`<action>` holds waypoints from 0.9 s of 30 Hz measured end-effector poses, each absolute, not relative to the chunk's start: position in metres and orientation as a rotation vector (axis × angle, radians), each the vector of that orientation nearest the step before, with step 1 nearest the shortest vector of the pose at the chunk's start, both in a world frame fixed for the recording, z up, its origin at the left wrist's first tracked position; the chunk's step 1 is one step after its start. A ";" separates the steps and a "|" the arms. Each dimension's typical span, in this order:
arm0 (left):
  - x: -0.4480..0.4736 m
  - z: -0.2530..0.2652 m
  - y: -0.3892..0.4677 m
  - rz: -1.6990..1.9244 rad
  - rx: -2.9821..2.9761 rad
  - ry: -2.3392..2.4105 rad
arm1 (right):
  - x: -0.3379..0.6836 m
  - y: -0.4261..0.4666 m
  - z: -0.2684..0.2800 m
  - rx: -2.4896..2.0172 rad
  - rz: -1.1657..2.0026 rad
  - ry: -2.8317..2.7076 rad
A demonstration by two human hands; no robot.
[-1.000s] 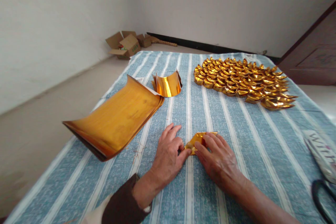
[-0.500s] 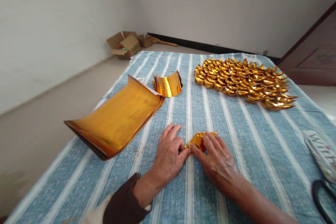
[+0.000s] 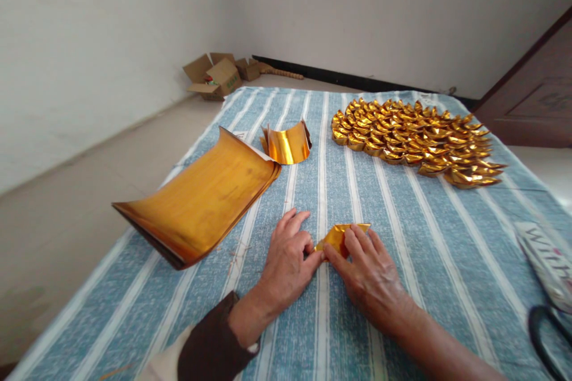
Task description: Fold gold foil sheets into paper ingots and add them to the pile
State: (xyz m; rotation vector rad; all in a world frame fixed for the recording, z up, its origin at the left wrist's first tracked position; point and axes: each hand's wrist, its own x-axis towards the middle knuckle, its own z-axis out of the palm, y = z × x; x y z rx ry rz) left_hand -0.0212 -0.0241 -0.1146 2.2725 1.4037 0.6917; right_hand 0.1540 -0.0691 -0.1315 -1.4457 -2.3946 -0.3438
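A small folded piece of gold foil paper lies on the striped cloth in front of me. At its left corner, the thumb and forefinger of my left hand meet in a pinch, while the other fingers stretch forward. My right hand holds the paper down from the right, thumb along its near side and fingertips over its top; they hide part of it. Farther left lies a curved stack of large gold foil sheets, with a smaller curled stack of gold foil sheets beyond it.
Rows of folded gold foil ingots cover the table's far right. A black-handled tool, partly cut off, lies at the right edge near a pouch with printed letters. Cardboard boxes stand on the floor behind the table.
Both hands stay at the folded foil paper, with barely any movement of the fingers. The view has shifted very slightly; the stacks and ingots lie as before.
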 end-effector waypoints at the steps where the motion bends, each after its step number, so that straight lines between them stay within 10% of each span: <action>1: -0.022 -0.114 -0.024 0.687 2.265 1.405 | 0.153 -0.069 -0.131 -1.450 -0.347 -2.392; 27: -0.054 -0.100 -0.013 0.347 2.275 1.305 | 0.153 -0.068 -0.131 -1.486 -0.339 -2.387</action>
